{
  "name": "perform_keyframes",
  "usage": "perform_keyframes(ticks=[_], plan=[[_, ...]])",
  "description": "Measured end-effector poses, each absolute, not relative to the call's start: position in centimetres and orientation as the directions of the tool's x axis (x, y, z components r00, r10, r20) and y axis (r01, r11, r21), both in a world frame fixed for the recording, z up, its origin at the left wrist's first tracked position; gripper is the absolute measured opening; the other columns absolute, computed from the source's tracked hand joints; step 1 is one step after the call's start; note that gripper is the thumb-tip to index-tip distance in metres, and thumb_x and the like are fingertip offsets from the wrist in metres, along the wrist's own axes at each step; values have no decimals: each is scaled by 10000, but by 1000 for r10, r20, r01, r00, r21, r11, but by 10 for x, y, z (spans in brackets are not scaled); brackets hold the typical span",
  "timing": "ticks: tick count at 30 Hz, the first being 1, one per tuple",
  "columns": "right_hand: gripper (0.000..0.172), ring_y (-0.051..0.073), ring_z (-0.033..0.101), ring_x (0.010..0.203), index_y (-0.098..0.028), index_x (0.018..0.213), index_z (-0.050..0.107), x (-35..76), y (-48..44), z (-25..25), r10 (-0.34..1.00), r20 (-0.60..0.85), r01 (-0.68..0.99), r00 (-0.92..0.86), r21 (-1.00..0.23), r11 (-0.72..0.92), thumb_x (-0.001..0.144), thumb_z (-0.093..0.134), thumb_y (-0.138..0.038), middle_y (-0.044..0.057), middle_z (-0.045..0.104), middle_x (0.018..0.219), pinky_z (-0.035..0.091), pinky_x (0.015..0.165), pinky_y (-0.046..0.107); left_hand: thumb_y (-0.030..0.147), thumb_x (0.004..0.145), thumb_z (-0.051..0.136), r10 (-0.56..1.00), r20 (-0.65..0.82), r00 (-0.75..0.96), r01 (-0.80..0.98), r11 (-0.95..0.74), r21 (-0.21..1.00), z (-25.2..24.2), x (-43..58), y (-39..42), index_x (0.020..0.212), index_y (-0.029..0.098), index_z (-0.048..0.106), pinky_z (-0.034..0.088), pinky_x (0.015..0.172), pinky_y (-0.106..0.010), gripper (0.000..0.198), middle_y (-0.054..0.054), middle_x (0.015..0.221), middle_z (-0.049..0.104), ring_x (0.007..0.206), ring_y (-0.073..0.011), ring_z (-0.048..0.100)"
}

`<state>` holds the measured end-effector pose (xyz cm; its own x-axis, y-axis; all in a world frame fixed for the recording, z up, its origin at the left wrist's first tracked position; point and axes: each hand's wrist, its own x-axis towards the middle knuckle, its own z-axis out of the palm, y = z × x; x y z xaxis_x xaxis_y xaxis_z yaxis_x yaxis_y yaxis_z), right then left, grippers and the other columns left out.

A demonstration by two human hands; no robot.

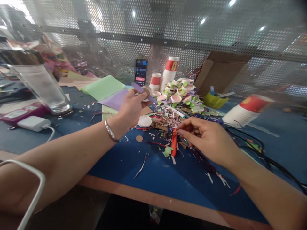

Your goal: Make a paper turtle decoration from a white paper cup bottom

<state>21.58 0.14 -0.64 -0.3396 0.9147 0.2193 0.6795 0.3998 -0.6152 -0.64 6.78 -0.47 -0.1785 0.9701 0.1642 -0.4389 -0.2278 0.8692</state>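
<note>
While the left hand (pixel 133 107) is pinching a purple paper strip (pixel 137 86) together with a small brown disc (pixel 146 90), I am watching the right hand (pixel 203 135) curling its fingers just over the top end of an orange tool (pixel 174 146); whether those fingertips are gripping anything, I cannot tell. Both pinched pieces are hovering above the blue tabletop (pixel 153 179), toward the far side.

Red bands with gold marks are circling the tall cup stack (pixel 169 72), the shorter cup stack (pixel 155 80) and the right-hand cup stack (pixel 249 110), but the marks are showing too small for me to read. A dark phone screen (pixel 141 72) is displaying a pinkish-red button, its wording blurred.

Paper scraps (pixel 168 118) are crowding the space between the hands, nearly burying some brown cardboard bits (pixel 160 125), and a white disc (pixel 145 121) is lying just beside them. Behind, a heap of decorated paper discs (pixel 176 98) is spreading in front of the cups. Black cables (pixel 261 150) are trailing past the right forearm; a clear water bottle (pixel 45 84) and a white charger (pixel 35 123) are occupying the left side, near green paper (pixel 104 87).
</note>
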Motion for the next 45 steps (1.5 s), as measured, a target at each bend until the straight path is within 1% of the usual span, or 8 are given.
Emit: perform_keyframes(ticks=[4,11,21,29,35,40,43,45], plan=[[90,139,592,626,-227,889,688,200,8,7,852,178,738,-492,-435,517,906,612,-273,-13,681,741,437,597,285,58,875,567,961,172,-218,-434,-253,864,-12,-9,77,818,166,541,503,834,-300,126,-46,921,621,861,-143,617],[159,215,638,902,-164,998,696,148,30,12,709,179,705,-682,-97,702,935,554,-197,80,697,984,444,776,322,53,862,561,952,187,-243,-434,-279,856,-16,-11,80,839,178,508,512,809,-290,138,-17,877,616,801,-123,618],[141,219,630,912,-155,925,665,137,45,3,688,132,687,-714,-59,724,943,533,-200,93,676,1002,435,792,319,55,892,552,957,159,-244,-430,-253,867,-13,-9,76,851,182,481,517,741,-257,151,-3,864,585,769,-111,610],[143,213,622,855,-163,1010,664,135,43,-6,706,145,707,-693,-53,705,927,560,-213,89,679,1026,413,720,313,35,894,541,953,170,-252,-407,-263,875,-14,-9,77,862,184,491,521,725,-258,161,-13,875,588,778,-112,601],[179,231,624,840,-157,1021,668,128,43,-7,716,166,711,-678,-95,696,932,518,-199,124,679,1082,385,674,323,47,902,541,960,165,-227,-400,-247,882,-16,-10,78,843,191,488,518,736,-270,164,-20,850,588,770,-121,591],[116,188,619,811,-148,919,651,134,41,-1,701,162,656,-694,-258,709,916,552,-209,93,684,954,442,708,305,31,888,530,961,163,-224,-393,-242,887,-16,-11,79,848,184,494,512,740,-269,162,-18,871,586,776,-119,588],[191,130,587,662,-174,932,632,147,37,5,728,130,589,-673,-503,633,945,549,-346,13,644,781,462,604,260,39,882,532,958,168,-231,-397,-250,883,-16,-12,81,862,179,495,512,758,-272,146,-19,899,600,793,-120,600],[225,113,549,584,-185,921,629,157,34,7,803,22,496,-596,-776,390,895,621,-409,-24,587,697,442,526,245,44,878,535,958,175,-225,-403,-255,879,-16,-12,82,864,180,499,511,778,-275,142,-15,894,605,806,-121,605]])
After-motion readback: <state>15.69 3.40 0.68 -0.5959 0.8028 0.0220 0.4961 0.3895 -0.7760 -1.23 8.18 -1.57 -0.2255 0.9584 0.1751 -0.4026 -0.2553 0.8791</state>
